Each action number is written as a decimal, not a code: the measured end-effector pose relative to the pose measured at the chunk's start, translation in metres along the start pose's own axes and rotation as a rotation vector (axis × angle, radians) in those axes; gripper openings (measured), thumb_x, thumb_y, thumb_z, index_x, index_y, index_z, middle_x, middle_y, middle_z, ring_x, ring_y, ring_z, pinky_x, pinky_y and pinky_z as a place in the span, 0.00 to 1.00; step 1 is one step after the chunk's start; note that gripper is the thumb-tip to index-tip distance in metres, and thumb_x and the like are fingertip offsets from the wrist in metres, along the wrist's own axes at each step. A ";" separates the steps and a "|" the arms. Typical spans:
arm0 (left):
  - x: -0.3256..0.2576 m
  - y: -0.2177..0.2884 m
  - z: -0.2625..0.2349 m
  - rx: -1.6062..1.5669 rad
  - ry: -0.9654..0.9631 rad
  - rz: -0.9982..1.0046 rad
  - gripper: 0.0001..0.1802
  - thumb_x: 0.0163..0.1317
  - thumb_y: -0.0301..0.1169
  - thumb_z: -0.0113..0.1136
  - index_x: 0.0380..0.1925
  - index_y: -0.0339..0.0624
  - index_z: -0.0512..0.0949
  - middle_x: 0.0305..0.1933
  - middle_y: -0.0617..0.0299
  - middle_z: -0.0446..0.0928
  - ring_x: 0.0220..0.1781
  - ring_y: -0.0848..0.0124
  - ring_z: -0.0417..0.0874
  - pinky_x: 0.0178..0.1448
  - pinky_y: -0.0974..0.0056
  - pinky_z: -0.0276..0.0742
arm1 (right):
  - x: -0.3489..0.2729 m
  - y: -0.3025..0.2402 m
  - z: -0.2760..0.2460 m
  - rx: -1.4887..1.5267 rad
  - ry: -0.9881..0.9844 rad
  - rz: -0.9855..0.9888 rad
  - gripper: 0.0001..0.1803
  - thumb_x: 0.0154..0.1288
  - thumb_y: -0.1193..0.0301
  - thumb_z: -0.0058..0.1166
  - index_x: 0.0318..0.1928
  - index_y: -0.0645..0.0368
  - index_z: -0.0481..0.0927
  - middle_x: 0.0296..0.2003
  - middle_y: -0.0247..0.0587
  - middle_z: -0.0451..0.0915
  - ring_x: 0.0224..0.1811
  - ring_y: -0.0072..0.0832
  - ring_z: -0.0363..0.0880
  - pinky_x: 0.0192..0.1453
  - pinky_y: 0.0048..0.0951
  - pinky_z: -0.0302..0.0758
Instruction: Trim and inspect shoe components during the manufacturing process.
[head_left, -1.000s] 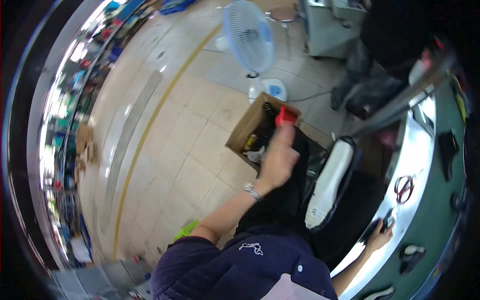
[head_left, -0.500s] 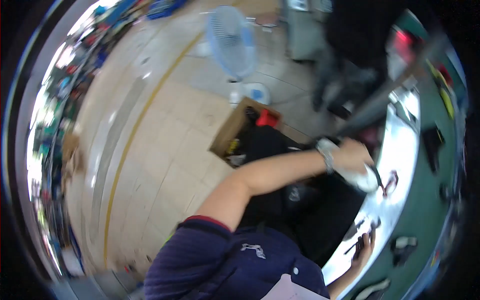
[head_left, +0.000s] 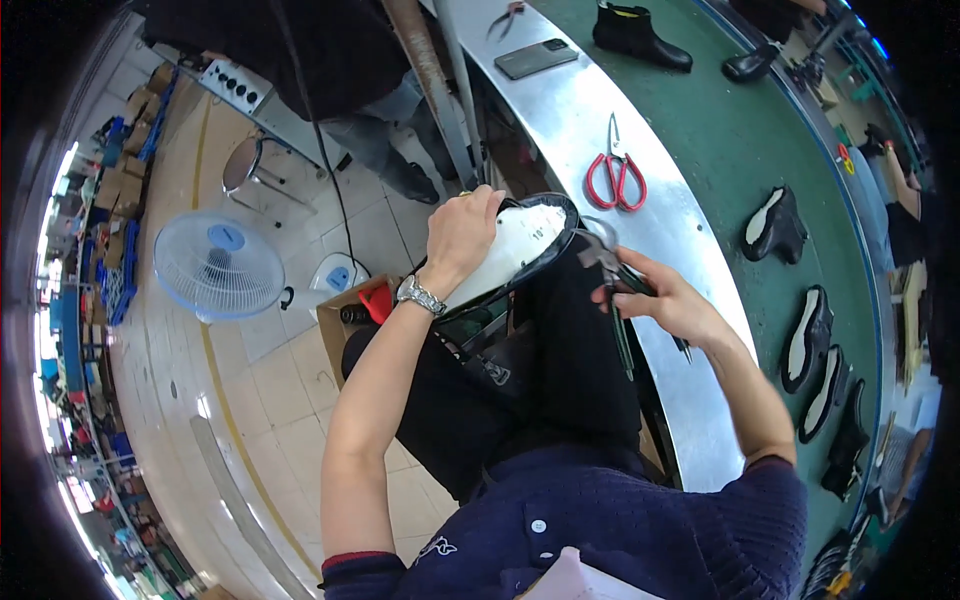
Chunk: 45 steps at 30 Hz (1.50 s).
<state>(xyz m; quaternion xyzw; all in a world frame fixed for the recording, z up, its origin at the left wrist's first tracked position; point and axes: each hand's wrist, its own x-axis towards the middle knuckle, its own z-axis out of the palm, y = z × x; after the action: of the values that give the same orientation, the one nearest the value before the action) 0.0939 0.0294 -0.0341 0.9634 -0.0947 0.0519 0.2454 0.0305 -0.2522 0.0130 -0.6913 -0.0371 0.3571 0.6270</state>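
Note:
Above my lap a black shoe upper on a last [head_left: 522,240] is held sole-up, its pale insole showing inside a dark folded edge. My left hand [head_left: 465,235] is closed around its near-left side, a metal watch [head_left: 420,296] on that wrist. In my right hand [head_left: 665,300] is a pair of lasting pincers [head_left: 600,254] with dark handles, my fingers wrapped round them. The pincers' metal head is at the shoe's rim, at its right end; whether the jaws bite the edge cannot be made out.
Red-handled scissors [head_left: 611,172] and a phone [head_left: 537,60] lie on the metal bench edge [head_left: 690,400]. Beyond it, a green belt [head_left: 710,130] carries several black shoes. To the left are a fan [head_left: 220,265], a stool [head_left: 243,165] and a box [head_left: 332,340]. Someone in dark clothes [head_left: 350,50] is ahead.
The view has swung right to left across the scene and steadied. The shoe, earlier blurred beside the bench, is over my lap, and my right hand has brought the pincers up to its rim.

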 end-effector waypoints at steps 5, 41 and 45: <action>-0.004 -0.003 -0.013 -0.062 -0.059 -0.059 0.18 0.69 0.42 0.50 0.34 0.38 0.79 0.29 0.48 0.81 0.32 0.50 0.81 0.35 0.52 0.72 | 0.034 -0.037 0.018 -0.141 -0.188 0.048 0.33 0.65 0.74 0.53 0.69 0.60 0.59 0.47 0.41 0.79 0.47 0.25 0.78 0.51 0.27 0.75; -0.093 0.023 0.006 0.172 0.206 0.370 0.41 0.46 0.41 0.72 0.58 0.30 0.70 0.59 0.44 0.73 0.59 0.52 0.75 0.62 0.54 0.69 | 0.031 -0.072 0.030 -1.373 -0.183 -0.333 0.32 0.64 0.73 0.49 0.69 0.56 0.59 0.23 0.53 0.79 0.24 0.42 0.82 0.29 0.38 0.75; -0.098 0.019 0.006 0.227 0.243 0.380 0.40 0.48 0.41 0.71 0.58 0.29 0.70 0.58 0.44 0.72 0.58 0.51 0.75 0.62 0.54 0.69 | 0.043 -0.087 0.050 -0.624 0.251 -0.422 0.31 0.66 0.67 0.51 0.67 0.57 0.58 0.27 0.59 0.81 0.31 0.53 0.82 0.34 0.48 0.75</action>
<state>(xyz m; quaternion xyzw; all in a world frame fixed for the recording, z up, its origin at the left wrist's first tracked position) -0.0051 0.0253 -0.0450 0.9364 -0.2374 0.2229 0.1311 0.0693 -0.1702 0.0734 -0.8640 -0.2082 0.1045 0.4463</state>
